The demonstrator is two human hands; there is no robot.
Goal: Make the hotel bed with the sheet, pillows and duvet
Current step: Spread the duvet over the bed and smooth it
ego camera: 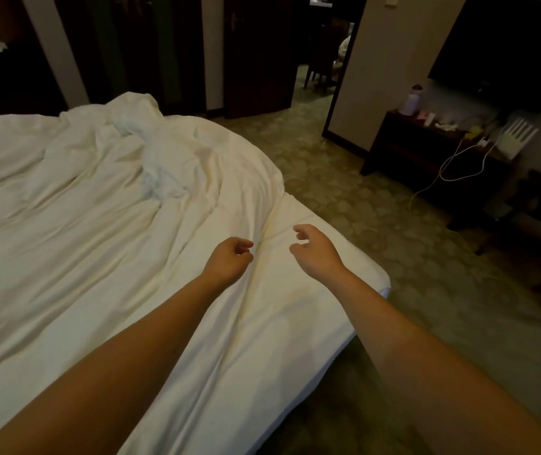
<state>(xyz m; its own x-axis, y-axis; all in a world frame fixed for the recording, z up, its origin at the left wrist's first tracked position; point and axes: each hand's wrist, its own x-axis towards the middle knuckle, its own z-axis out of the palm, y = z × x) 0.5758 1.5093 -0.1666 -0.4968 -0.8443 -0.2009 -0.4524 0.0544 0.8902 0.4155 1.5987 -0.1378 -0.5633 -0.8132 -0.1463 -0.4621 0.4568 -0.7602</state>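
Two bare forearms reach up from the bottom of the frame over the lower right part of the bed (371, 292). The left hand (229, 259) hovers just right of centre, above the white duvet (98, 208). Its fingers are loosely curled towards the thumb and its grip is empty, with no fabric caught in it. The right hand (316, 252) hangs just beside it, to the right, over the bare strip of white sheet (334, 267) that shows along the bed's right edge. Its fingers are slack and slightly bent, and its grip is also open and holds nothing. The two hands are near each other but apart, and whether either one brushes the bedding I cannot tell. The duvet covers most of the bed from the lower middle to the left edge of the frame. It lies in long creases and is bunched into a rumpled heap towards the upper left, where its edge curves back and uncovers the sheet at the right-hand corner. Right of the bed is patterned carpet (328, 178). Farther off, at the right, a dark desk (403, 149) carries a pale bottle (410, 100), small items too dim to name and a white device (518, 133), with white cables (459, 159) trailing down its front. A dark screen (509, 44) hangs on the wall above it. At top centre an open doorway (325, 93) shows a chair (320, 67) beyond, and dark wooden doors (256, 60) stand to its left.
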